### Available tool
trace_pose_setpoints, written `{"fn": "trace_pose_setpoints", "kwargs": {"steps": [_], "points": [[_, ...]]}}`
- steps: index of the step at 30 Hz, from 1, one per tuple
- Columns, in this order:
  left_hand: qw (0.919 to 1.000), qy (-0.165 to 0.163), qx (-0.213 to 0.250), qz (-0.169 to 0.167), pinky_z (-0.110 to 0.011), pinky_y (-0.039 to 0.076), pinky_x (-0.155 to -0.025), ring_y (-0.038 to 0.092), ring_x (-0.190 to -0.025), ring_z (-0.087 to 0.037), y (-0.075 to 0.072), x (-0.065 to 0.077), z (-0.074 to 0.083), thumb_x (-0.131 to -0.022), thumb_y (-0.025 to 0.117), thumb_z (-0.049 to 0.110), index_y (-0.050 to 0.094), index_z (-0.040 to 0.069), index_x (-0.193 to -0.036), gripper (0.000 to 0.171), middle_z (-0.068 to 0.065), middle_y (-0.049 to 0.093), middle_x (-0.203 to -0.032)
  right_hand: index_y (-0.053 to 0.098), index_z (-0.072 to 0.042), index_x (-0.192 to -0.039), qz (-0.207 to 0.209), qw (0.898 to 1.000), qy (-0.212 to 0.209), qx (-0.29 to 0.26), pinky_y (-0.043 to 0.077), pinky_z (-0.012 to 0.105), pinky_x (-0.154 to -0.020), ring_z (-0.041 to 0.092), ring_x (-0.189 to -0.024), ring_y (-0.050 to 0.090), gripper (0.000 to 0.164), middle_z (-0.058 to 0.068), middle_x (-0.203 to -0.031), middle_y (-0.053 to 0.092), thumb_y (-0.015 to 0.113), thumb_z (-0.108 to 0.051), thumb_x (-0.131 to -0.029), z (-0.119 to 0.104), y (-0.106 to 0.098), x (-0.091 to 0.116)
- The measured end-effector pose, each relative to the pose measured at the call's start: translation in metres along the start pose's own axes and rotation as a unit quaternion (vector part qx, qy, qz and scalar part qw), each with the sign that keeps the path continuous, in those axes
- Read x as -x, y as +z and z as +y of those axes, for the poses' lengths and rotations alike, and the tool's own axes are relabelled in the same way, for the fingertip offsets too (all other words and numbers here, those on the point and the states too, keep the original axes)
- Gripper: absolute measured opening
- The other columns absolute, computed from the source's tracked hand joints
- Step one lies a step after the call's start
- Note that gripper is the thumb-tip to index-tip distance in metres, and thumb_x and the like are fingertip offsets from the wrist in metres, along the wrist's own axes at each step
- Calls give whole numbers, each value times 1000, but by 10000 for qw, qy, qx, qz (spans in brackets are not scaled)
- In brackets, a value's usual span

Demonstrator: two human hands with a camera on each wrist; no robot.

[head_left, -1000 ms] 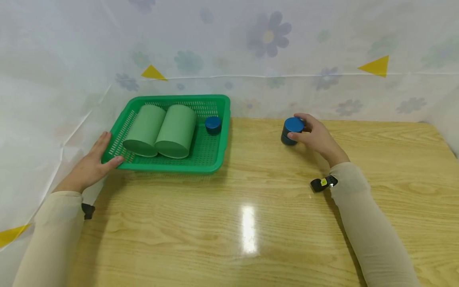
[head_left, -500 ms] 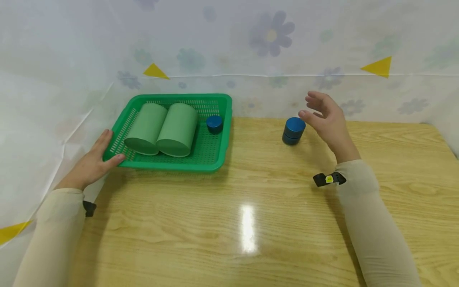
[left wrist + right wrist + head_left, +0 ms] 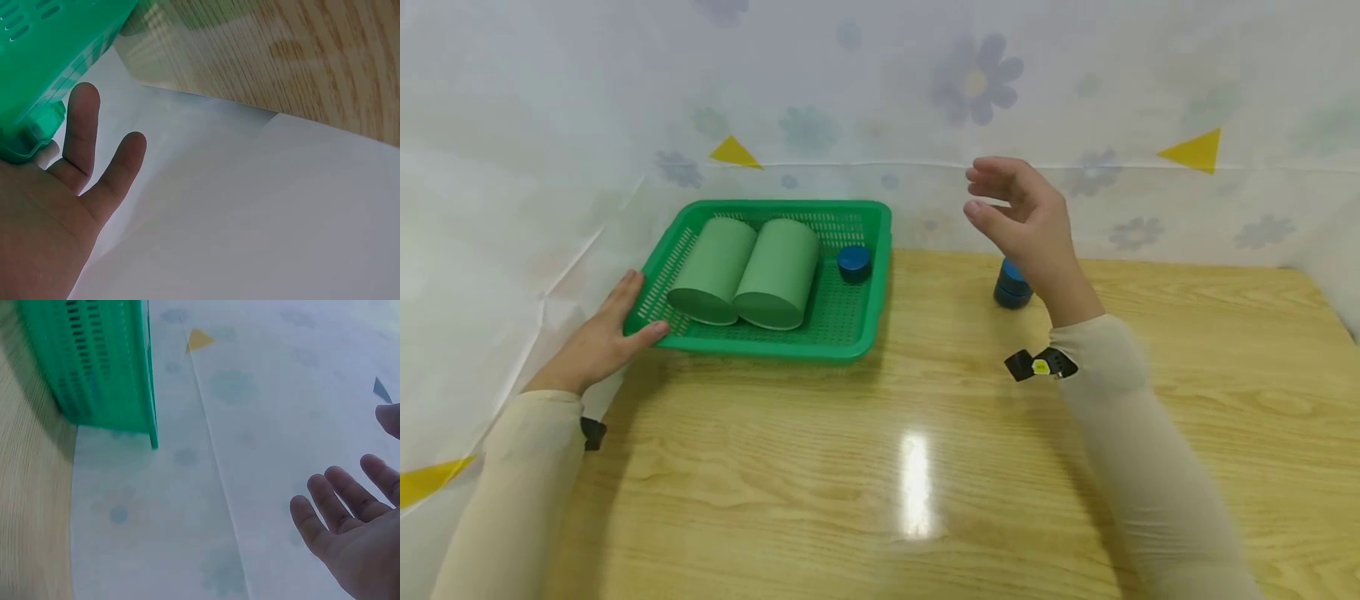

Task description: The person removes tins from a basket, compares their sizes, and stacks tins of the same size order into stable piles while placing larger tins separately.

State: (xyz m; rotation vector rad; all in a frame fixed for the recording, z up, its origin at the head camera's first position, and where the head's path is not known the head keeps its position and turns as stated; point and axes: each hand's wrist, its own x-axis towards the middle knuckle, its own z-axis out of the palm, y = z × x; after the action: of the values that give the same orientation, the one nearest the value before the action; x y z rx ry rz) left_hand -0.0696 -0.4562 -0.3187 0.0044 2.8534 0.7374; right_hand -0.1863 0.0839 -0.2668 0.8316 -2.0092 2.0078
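Observation:
My left hand [image 3: 597, 346] holds the front left corner of a green plastic basket [image 3: 790, 350], thumb over the rim and fingers along the outside. In the left wrist view two fingers [image 3: 122, 169] stick out past the basket's rim. Two pale green cylinders [image 3: 713, 267] lie side by side in the basket, and a short blue cylinder [image 3: 853, 262] stands at its right end. My right hand [image 3: 1026, 225] is raised with nothing in it, fingers loosely bent. Partly hidden behind it, a blue stack [image 3: 1012, 292] of two short cylinders stands on the table.
The wood-grain table [image 3: 820, 467] meets a white flower-printed sheet [image 3: 865, 100] at the back and left. Yellow triangles [image 3: 1195, 152] mark the sheet. In the left wrist view the basket's corner reaches past the table's edge [image 3: 212, 97].
My right hand has let go of the blue stack, lifted away and swung left above it. The stack stays where it was. My left hand keeps hold of the basket.

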Motion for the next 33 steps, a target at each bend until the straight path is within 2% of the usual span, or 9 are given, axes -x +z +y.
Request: {"fn": "trace_pose_setpoints", "kwargs": {"steps": [6,11,15,22,28,33], "points": [[10000,-3,-20,25,-78,9,-106,-7,-149,-49,1,1,1,-103,52,49,-16,23,-160,93,-3,-21,-166,61,-3,-134,-306,9988,-373,38,49,39,-99,30,-118,59,40,18,-128,63,67,-7,-95,3,26,-12],[10000,-2,-55,78,-78,8,-106,-6,-149,-48,0,2,2,-103,52,49,-16,23,-161,92,-2,-21,-166,58,5,-135,-498,9978,-423,-99,49,40,-99,30,-118,58,40,21,-128,62,64,-1,-96,3,42,-19],[9999,26,-72,94,-78,9,-106,-7,-149,-48,1,2,3,-103,52,49,-15,21,-161,92,-4,-20,-166,58,4,-135,-624,9970,-427,-148,48,41,-100,29,-117,60,40,20,-128,63,63,-2,-97,4,53,-25],[9999,13,-99,118,-77,10,-107,-4,-149,-49,3,1,3,-103,52,48,-15,20,-161,93,-5,-19,-167,57,0,-138,-920,9957,18,-104,47,38,-101,26,-120,59,41,22,-132,60,63,-8,-98,11,72,-37],[9999,2,-80,132,-74,9,-110,-6,-150,-46,4,0,4,-103,53,49,-14,20,-161,93,-5,-19,-167,56,1,-139,-1119,9932,239,191,48,36,-98,27,-117,60,42,18,-131,62,64,-10,-99,28,84,-43],[9998,10,-69,164,-72,8,-112,-6,-150,-45,4,1,6,-103,53,49,-14,19,-161,94,-5,-18,-167,58,-4,-139,-1181,9908,564,358,50,37,-95,25,-115,61,42,14,-131,63,66,-14,-98,41,93,-48]]}}
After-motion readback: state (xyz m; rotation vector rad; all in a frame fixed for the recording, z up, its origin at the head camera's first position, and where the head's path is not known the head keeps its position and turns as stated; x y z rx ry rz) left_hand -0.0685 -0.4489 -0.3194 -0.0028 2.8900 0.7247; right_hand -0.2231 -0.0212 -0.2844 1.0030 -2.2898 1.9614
